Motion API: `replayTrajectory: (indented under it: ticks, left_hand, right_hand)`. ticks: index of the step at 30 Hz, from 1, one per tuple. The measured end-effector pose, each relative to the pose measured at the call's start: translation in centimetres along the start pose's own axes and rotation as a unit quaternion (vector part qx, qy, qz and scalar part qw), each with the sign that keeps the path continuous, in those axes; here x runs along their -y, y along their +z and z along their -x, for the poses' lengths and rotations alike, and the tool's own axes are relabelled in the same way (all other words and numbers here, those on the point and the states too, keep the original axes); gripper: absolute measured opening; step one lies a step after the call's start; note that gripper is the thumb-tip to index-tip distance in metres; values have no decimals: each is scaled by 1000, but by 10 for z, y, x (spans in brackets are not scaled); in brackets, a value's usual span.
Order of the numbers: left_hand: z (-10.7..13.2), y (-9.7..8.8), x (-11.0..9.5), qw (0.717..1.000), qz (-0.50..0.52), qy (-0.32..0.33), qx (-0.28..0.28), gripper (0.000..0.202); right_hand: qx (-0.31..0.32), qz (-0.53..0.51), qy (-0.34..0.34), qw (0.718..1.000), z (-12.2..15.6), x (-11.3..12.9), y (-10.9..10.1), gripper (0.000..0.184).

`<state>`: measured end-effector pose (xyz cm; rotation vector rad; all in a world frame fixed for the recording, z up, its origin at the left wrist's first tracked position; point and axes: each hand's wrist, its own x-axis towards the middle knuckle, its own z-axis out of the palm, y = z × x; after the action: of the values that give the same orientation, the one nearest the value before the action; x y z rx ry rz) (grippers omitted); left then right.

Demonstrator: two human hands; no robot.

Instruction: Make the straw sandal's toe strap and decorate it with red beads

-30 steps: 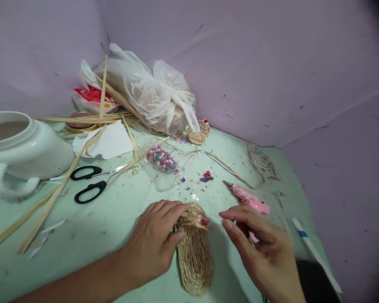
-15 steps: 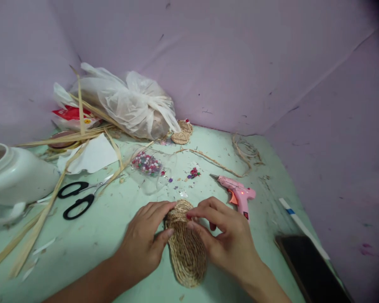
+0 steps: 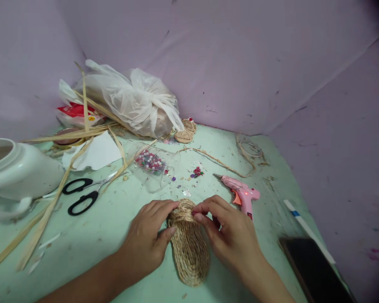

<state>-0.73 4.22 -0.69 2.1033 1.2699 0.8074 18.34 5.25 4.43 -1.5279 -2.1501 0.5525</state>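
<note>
A small woven straw slipper (image 3: 191, 256) lies flat on the table, a band crossing its upper end. My left hand (image 3: 153, 235) grips its left edge, with fingertips by the upper end and thumb at the band's side. At the right side of the band, my right hand (image 3: 229, 231) is closed in a pinch. A bit of red shows between its thumb and forefinger, apparently a bead, mostly hidden. Above the slipper are a few loose beads (image 3: 197, 172) and a clear plastic bag of coloured beads (image 3: 151, 163). A pink glue gun (image 3: 240, 190) rests to the right, its light lit.
Black-handled scissors (image 3: 85, 195) and a white jug (image 3: 28, 168) lie on the left among straw strips (image 3: 46, 223). Behind are a tied white plastic bag (image 3: 135, 103), another woven piece (image 3: 185, 132) and a braided cord (image 3: 219, 160). A dark phone (image 3: 312, 269) is at right.
My right fingers have shifted slightly at the band's right side, and the red bead between them is now more hidden. The whole view has moved a little; my left hand keeps its place on the slipper.
</note>
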Motion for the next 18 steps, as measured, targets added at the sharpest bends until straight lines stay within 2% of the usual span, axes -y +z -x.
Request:
replayTrajectory:
  ticks: [5, 11, 18]
  left_hand:
    - [0, -1, 0, 1000, 4, 6, 5, 37]
    - [-2, -1, -1, 1000, 9, 16, 1, 36]
    - [-1, 0, -1, 1000, 7, 16, -2, 36]
  right_hand:
    - [-8, -30, -33, 999, 1, -1, 0, 14]
    - [-90, -24, -30, 995, 6, -8, -9, 12]
    - [-63, -48, -59, 995, 6, -7, -5, 15]
